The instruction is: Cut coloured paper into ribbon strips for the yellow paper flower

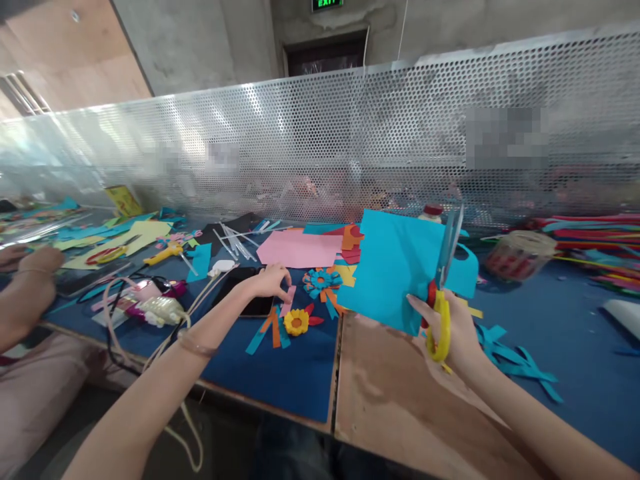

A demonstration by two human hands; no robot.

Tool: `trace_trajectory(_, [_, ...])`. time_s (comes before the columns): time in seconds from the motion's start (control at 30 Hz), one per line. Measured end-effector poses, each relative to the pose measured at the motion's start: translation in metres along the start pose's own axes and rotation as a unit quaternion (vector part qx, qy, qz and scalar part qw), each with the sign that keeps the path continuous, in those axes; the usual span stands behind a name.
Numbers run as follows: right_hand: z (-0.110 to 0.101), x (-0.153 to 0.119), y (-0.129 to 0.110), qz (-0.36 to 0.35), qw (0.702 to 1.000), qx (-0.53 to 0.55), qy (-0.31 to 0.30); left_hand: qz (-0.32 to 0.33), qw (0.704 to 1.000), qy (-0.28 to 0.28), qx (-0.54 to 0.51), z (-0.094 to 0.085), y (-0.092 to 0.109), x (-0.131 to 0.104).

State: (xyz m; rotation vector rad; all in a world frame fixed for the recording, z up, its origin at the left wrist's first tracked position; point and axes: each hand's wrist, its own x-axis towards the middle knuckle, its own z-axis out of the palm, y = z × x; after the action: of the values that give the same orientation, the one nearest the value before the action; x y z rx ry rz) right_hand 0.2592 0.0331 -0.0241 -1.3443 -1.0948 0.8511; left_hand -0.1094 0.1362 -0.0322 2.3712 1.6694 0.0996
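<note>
Right fingers (424, 309) (some hidden) on scissors (442, 301) and blue sheet (390, 267).

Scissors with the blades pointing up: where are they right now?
In the head view, right of centre, the scissors are in the person's right hand, in front of the big blue paper sheet.

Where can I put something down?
On the bare blue tabletop in front of the yellow flower, or the bare wood right of that, before the held blue sheet. It's crowded farther back, around the pink paper.
</note>
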Motion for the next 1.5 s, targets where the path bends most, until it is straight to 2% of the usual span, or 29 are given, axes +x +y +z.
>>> trace_trajectory(0.1, [-0.003,0.004,0.007,-0.077,0.997,-0.016,-0.018,0.017,0.999,-0.027,-0.003,0.001,0.002,0.003])
trace_trajectory(0.17, [-0.005,0.005,0.008,-0.090,0.995,-0.021,-0.033,0.023,0.999,-0.033,-0.006,0.000,0.002,0.002])
trace_trajectory(0.33, [-0.003,0.003,0.003,-0.079,0.996,-0.024,-0.036,0.013,1.000,-0.018,0.000,0.000,-0.001,0.005])
trace_trajectory(0.53, [-0.003,0.001,-0.002,-0.080,0.996,-0.017,-0.021,0.033,0.998,-0.053,-0.003,-0.001,0.002,0.014])
trace_trajectory(0.8, [-0.003,0.002,0.005,-0.049,0.998,-0.021,-0.028,0.039,0.998,-0.047,-0.019,-0.003,-0.007,0.014])
trace_trajectory(1.0, [-0.005,0.003,0.009,-0.039,0.999,-0.018,-0.032,0.058,0.993,-0.074,-0.077,-0.011,-0.007,0.028])
trace_trajectory(1.13, [-0.006,0.006,0.012,-0.040,0.998,-0.012,-0.038,0.068,0.984,-0.050,-0.157,-0.020,0.002,0.023])
trace_trajectory(1.2, [-0.006,0.007,0.012,-0.042,0.998,0.002,-0.036,0.076,0.977,-0.023,-0.196,-0.026,0.016,0.013])
trace_trajectory(1.27, [-0.005,0.006,0.012,-0.050,0.998,0.012,-0.032,0.091,0.967,0.003,-0.239,-0.031,0.043,-0.001])
trace_trajectory(1.33, [-0.004,0.005,0.011,-0.056,0.998,0.012,-0.032,0.119,0.931,0.032,-0.344,-0.033,0.080,-0.018])
trace_trajectory(1.4, [-0.002,0.003,0.010,-0.057,0.998,0.007,-0.032,0.147,0.906,0.030,-0.397,-0.032,0.122,-0.033])
trace_trajectory(1.5, [-0.001,0.003,0.009,-0.064,0.998,0.015,-0.019,0.183,0.896,0.043,-0.402,-0.021,0.176,-0.041])
